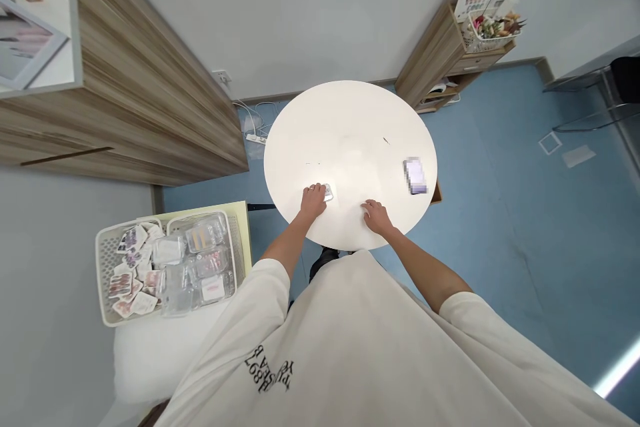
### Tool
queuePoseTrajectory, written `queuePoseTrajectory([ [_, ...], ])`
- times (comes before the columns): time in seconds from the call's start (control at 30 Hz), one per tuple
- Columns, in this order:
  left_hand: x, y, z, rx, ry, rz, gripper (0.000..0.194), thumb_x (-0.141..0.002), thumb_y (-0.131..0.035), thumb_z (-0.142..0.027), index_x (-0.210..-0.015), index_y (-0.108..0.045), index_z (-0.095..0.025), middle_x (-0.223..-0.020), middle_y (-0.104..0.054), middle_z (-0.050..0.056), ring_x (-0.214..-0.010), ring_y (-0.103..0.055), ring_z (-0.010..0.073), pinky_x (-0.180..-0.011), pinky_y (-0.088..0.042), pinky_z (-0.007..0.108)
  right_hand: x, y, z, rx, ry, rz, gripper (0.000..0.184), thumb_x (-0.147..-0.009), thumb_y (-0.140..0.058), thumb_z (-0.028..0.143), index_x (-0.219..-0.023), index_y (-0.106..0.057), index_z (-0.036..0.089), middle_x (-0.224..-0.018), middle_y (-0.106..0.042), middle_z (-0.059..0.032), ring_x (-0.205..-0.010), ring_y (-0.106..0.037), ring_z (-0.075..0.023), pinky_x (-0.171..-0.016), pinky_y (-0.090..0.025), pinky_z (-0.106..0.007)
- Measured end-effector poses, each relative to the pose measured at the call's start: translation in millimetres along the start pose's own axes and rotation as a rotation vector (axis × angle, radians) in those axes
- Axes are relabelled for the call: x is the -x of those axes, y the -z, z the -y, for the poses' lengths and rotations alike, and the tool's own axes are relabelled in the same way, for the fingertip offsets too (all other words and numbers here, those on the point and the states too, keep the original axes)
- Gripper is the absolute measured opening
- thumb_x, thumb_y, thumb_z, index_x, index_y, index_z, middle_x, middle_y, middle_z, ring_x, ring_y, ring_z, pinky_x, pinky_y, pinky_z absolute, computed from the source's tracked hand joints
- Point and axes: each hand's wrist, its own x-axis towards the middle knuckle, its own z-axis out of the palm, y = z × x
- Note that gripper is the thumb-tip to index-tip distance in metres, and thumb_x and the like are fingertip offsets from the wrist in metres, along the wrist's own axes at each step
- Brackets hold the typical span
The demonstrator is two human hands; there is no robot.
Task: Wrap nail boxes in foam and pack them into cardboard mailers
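On the white round table (350,127), my left hand (314,200) rests near the front left, its fingers curled over the left side of a small clear plastic case (328,193). Part of that case is hidden under the fingers, and what lies inside is too small to make out. To the right, my right hand (377,217) lies near the table's front edge with its fingers apart and nothing visible in them. A thin dark item (386,141) lies farther back on the tabletop. Beyond my right hand is a phone-like rectangle (415,175), blurred out.
At the left, white baskets (103,280) hold printed cards and clear plastic boxes on a yellowish surface. A wooden cabinet (165,80) stands at the left wall. Behind the table's right side is a wooden drawer unit (435,47) with a flower basket. A power strip (256,139) lies on the floor.
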Motion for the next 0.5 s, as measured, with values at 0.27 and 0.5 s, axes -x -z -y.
queuePoseTrajectory([
  [0.27, -5, 7.0, -54, 0.081, -0.119, -0.061, 0.048, -0.084, -0.058, -0.018, -0.131, -0.049, -0.020, -0.139, -0.054, 0.014, -0.135, -0.045, 0.0298, -0.114, -0.031, 0.044, 6, 11, -30, 0.013, 0.005, -0.005, 0.048, -0.091, -0.047, 0.016, -0.137, -0.061, 0.021, -0.147, -0.053, -0.0128, -0.131, -0.049, -0.0332, -0.105, -0.043, -0.050],
  [0.5, -28, -15.2, -110, 0.064, -0.198, -0.005, 0.046, -0.083, -0.057, -0.016, -0.129, -0.050, -0.019, -0.135, -0.057, 0.013, -0.130, -0.049, 0.0279, -0.110, -0.035, 0.042, 2, 20, -60, 0.088, 0.091, 0.042, 0.040, -0.092, -0.056, 0.024, -0.132, -0.062, 0.020, -0.146, -0.053, -0.0130, -0.131, -0.048, -0.0331, -0.106, -0.041, -0.050],
])
